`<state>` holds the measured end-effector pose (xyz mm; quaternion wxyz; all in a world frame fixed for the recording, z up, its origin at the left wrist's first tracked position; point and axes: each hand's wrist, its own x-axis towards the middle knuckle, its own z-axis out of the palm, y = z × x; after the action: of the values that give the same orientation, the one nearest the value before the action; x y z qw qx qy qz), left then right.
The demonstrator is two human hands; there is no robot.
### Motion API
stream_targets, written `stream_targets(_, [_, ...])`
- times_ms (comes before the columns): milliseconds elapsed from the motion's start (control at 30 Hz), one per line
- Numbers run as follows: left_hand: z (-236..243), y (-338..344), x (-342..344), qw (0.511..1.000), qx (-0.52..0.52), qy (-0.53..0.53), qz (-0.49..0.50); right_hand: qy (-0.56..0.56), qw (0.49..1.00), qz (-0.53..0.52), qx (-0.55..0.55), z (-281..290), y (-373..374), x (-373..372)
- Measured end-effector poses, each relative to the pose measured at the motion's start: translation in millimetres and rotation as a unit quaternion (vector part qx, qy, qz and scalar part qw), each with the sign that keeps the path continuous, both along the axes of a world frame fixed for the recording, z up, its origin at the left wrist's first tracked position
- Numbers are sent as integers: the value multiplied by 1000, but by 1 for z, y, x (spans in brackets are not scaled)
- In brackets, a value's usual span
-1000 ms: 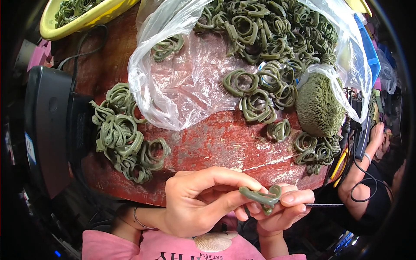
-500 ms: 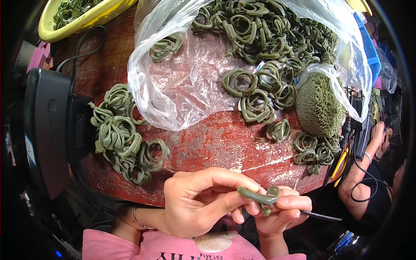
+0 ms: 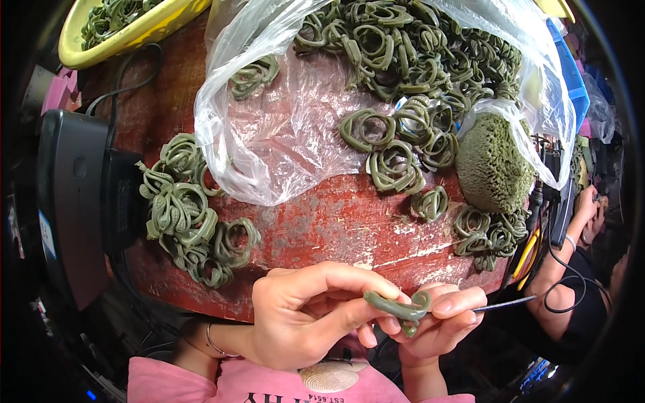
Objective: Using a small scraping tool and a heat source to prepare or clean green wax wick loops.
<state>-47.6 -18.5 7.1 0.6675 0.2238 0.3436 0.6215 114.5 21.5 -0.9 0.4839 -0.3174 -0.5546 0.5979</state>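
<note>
Near the table's front edge, my left hand (image 3: 302, 316) pinches a curved, glossy green wax-like piece (image 3: 396, 307) between thumb and fingers. The piece has a hooked loop at its right end and a small knob below. My right hand (image 3: 443, 319) is closed on a thin dark rod-like tool (image 3: 507, 304), its free end sticking out to the right. The tool's other end is hidden behind the fingers and the green piece. Both hands sit close together, with the right fingertips beside the loop.
Clusters of green ring-shaped pieces (image 3: 181, 208) lie left on the worn red table (image 3: 316, 235). More fill a clear plastic bag (image 3: 282, 148) at the back. A porous green sponge-like block (image 3: 496, 161), a black box (image 3: 74, 201) and a yellow basin (image 3: 127, 43) surround them. Another person's arm (image 3: 557, 269) is at right.
The tool's free end has swung upward, from slanting down to slanting slightly up. My right hand has turned a little with it. The green piece has shifted slightly left.
</note>
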Motion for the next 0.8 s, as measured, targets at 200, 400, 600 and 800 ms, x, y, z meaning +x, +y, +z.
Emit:
stream_targets(200, [2, 1, 2, 999, -26, 38, 4, -40, 999, -1, 30, 0, -2, 0])
stream_targets(400, [1, 0, 0, 1000, -6, 13, -2, 20, 999, -25, 15, -2, -3, -2])
stream_targets(600, [0, 0, 0, 1000, -5, 16, -9, -15, 1000, -7, -2, 1, -1, 2])
stream_targets(800, [1, 1, 1, 1000, -2, 24, -5, 3, 999, -39, -17, 1, -3, -1])
